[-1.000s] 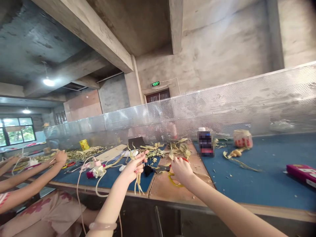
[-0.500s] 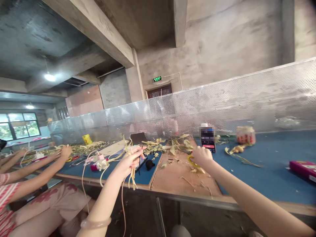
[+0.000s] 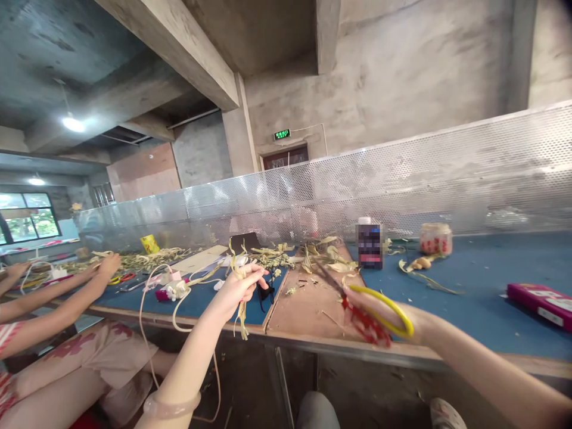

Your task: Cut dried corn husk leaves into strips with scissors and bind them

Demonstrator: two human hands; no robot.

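Note:
My left hand [image 3: 243, 289] is closed around a bunch of pale dried husk strips [image 3: 242, 319], whose ends stick out above and hang below the fist. On the right, my right hand [image 3: 385, 317] has a pair of scissors [image 3: 383, 299] with a large yellow handle loop. Their dark blades point up and left over the brown board. A red part, smeared by motion, shows beneath the loop, and the fingers are blurred too. Further dried husks [image 3: 330, 253] lie just beyond the scissors.
A phone [image 3: 370, 247] stands upright behind the board [image 3: 308, 307]. To its right are a jar [image 3: 435, 239] and a magenta box [image 3: 540, 304]. A perforated metal screen [image 3: 402, 185] runs along the back. Cables and a power strip [image 3: 170, 292] lie left, near another person's hands [image 3: 107, 266].
My right hand has lifted the scissors off the board and brought them nearer and lower. My left hand still holds the husk strips in about the same place. The view has shifted slightly.

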